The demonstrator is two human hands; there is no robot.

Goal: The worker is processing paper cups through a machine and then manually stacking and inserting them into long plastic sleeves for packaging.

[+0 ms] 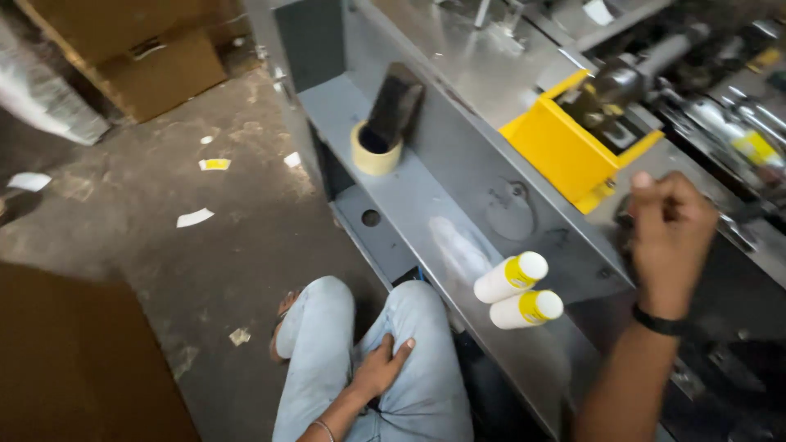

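Two white bottles [517, 290] with yellow bands are seen lying side by side on the grey metal shelf [426, 196], between the hands and nearer the right. The right hand [671, 237] is raised just beside them, closed in a fist; whether anything is held cannot be told. The left hand [381, 368] is laid open on the thigh, empty. One tape roll [375, 151] with a dark object is blurred.
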